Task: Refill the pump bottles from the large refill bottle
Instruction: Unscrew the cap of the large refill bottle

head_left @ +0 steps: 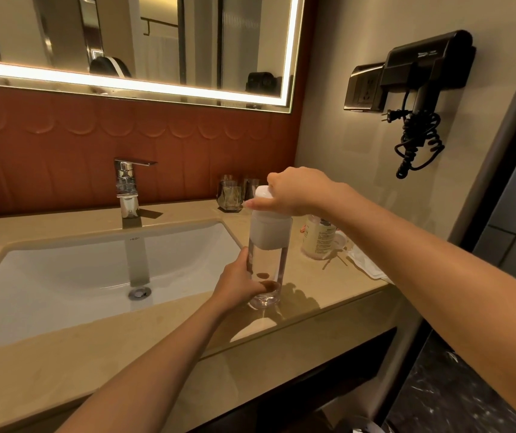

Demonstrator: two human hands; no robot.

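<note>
A clear pump bottle (267,267) with a white pump head (269,228) stands upright on the beige counter (187,326), just right of the sink. My left hand (239,284) grips the bottle's lower body. My right hand (294,192) holds the top of the white pump head from above, fingers curled round it. The bottle looks nearly empty. Behind my right forearm stands a larger pale labelled bottle (319,239), partly hidden.
A white basin (62,276) with a chrome tap (127,189) fills the left. Glass tumblers (230,195) stand at the back by the wall. A white cloth (366,264) lies at the counter's right. A hair dryer (422,89) hangs on the right wall.
</note>
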